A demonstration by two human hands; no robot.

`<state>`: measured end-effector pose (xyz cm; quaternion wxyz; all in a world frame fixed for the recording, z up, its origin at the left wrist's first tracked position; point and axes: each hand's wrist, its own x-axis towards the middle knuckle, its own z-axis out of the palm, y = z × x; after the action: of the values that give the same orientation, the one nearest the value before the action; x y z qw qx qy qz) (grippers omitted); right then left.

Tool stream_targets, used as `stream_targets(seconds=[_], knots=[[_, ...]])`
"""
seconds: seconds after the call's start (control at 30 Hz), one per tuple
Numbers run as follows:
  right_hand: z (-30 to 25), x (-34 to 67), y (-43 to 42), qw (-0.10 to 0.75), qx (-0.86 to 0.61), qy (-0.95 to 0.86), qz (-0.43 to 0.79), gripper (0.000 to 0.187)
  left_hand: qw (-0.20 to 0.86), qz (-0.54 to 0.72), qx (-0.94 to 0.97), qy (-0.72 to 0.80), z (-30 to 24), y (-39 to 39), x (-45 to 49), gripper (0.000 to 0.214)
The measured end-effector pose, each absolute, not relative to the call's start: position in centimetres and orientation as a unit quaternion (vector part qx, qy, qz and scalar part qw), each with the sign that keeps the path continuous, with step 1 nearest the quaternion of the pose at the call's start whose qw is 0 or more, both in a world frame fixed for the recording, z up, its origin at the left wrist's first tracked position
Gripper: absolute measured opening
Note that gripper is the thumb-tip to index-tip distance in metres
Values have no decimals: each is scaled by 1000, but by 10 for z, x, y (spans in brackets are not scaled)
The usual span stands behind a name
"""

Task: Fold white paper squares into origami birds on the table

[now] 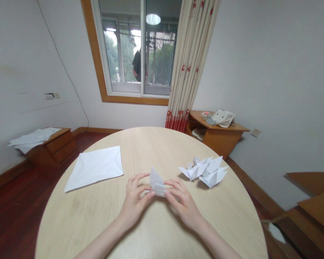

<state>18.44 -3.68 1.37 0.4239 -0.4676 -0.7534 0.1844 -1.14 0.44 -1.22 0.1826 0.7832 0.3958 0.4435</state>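
Between my two hands is a small piece of folded white paper (157, 182), with a pointed flap standing up at its top. My left hand (136, 196) pinches its left side between thumb and fingers. On the other side, my right hand (182, 201) grips the right edge, thumb in front and fingers behind. Several folded paper cranes (205, 171) lie grouped together to the right of my right hand. A flat stack of white paper (97, 166) rests on the table to the left, beyond my left hand.
All of this is on a round, light wooden table (140, 144). Behind it are a window and a patterned curtain (191, 64). A corner cabinet (218, 138) with a cloth bag stands at the back right. Papers lie on a low drawer unit (56, 145) at the left.
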Motion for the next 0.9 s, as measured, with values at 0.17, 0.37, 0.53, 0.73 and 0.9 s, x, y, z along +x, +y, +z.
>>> stream_targets(seconds=[0.17,0.37,0.53,0.73,0.9], knots=[[15,187,-37,445,-479,-735,179,25,226,457,769,386,-6,2,-12,22],[20,187,-39,463,-466,-727,200,25,268,469,757,368,0,0,-14,21],[24,187,-41,461,-462,-712,258,31,280,476,748,368,5,-3,-15,23],[25,186,-41,455,-472,-685,318,34,279,457,755,378,14,-5,-15,23],[19,186,-36,412,-501,-690,320,26,285,423,753,416,9,-2,-13,19]])
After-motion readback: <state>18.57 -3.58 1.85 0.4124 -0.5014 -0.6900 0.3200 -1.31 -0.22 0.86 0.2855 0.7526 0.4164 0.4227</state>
